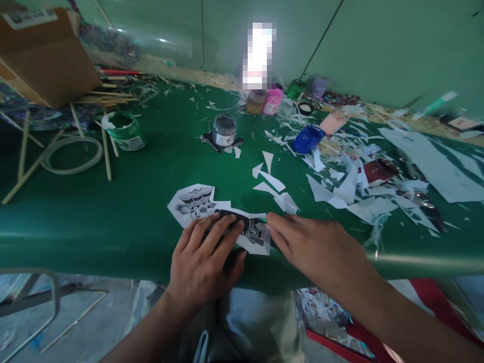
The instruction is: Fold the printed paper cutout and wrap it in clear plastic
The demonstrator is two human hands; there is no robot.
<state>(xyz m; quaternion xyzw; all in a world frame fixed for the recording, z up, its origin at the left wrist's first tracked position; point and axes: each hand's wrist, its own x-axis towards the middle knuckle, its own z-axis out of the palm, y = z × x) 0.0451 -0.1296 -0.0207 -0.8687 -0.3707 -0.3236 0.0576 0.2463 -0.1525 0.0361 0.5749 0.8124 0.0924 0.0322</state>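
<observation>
A white paper cutout [258, 241] printed with a black-and-grey figure lies near the front of the green table. My left hand [206, 252] rests over its middle, fingers spread and pressing it flat; part of the print is hidden beneath them. At the paper's right end my right hand [306, 242] is closed in a pinch. A thin teal tool [263, 220] shows just at its fingertips, the rest being covered by the hand, so its exact kind is unclear. Loose white paper scraps [273, 180] lie just beyond the paper.
A dark paint jar [224, 131] stands on a black cutout at mid-table. Left are a green paint jar [126, 135], a tape roll [71, 155], sticks and a cardboard box [49, 55]. Paper offcuts and a blue jar [308, 138] clutter the right. A pixelated bright patch stands behind.
</observation>
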